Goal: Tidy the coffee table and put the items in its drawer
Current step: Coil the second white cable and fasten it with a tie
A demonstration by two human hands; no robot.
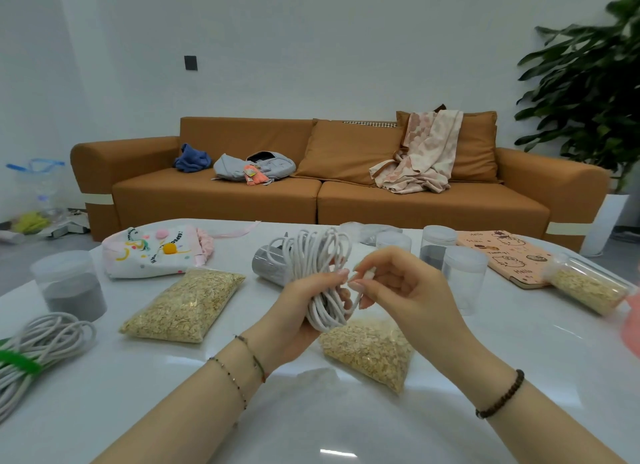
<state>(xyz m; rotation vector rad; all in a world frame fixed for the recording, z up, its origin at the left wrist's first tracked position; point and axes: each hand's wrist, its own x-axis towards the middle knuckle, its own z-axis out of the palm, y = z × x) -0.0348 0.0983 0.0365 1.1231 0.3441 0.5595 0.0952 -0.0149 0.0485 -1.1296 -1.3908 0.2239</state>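
My left hand grips a coiled white cable above the middle of the white coffee table. My right hand pinches the cable's loose plug end beside the coil. Two clear bags of oats lie on the table: one to the left, another under my hands. A second grey-white cable coil with a green tie lies at the left edge. The drawer is not in view.
A printed pouch, a jar of grey powder, a grey cylinder, several clear jars, a pink notebook and an oat-filled jar lying on its side crowd the table. An orange sofa stands behind.
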